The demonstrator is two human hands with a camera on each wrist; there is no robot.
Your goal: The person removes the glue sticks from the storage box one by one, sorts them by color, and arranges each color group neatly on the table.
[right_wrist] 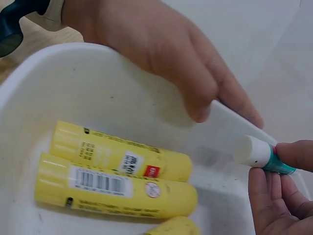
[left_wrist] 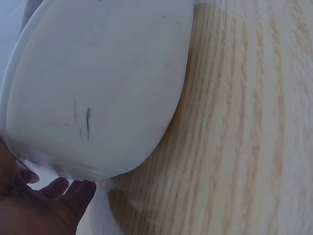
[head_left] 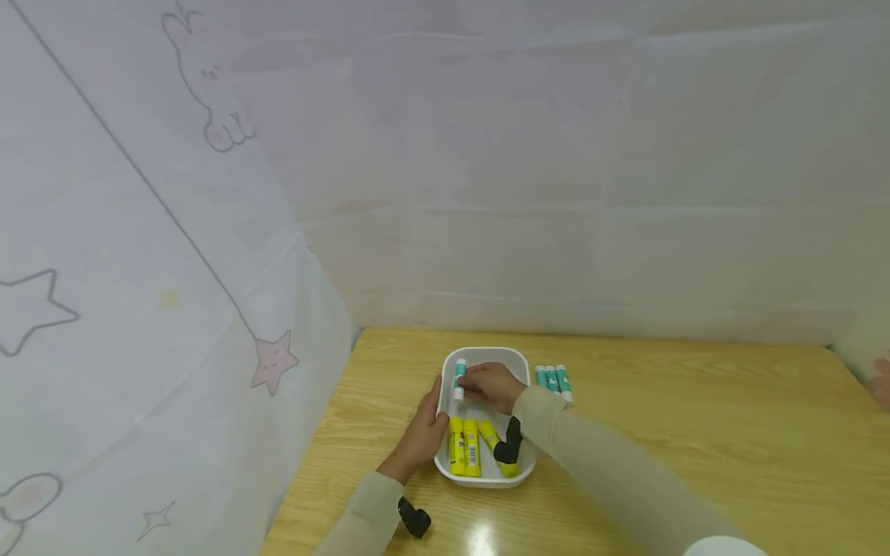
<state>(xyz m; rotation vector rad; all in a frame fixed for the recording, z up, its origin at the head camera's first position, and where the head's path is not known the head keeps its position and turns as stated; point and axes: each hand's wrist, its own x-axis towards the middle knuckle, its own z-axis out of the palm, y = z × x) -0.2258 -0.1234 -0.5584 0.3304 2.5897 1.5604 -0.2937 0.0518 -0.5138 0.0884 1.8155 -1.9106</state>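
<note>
My left hand (head_left: pixel 422 434) holds the white plastic tray (head_left: pixel 485 483) by its left side, thumb over the rim and fingers along the outer wall. In the left wrist view the tray's scuffed wall (left_wrist: pixel 117 88) fills much of the picture, with those fingers (left_wrist: pixel 78 198) against it. Over the tray's far part, my right hand (head_left: pixel 495 384) pinches a teal-labelled glue stick (right_wrist: pixel 254 152) with white ends between thumb and fingertips. Three yellow glue sticks (head_left: pixel 471 448) lie in the near part of the tray, two side by side and the rightmost slanted.
Three more teal-and-white glue sticks (head_left: pixel 552 379) lie in a row on the wooden table (head_left: pixel 695 432), just right of the tray. A pale printed cloth (head_left: pixel 556 193) hangs behind the table and along its left side. Black wrist mounts (head_left: pixel 415 517) sit on both sleeves.
</note>
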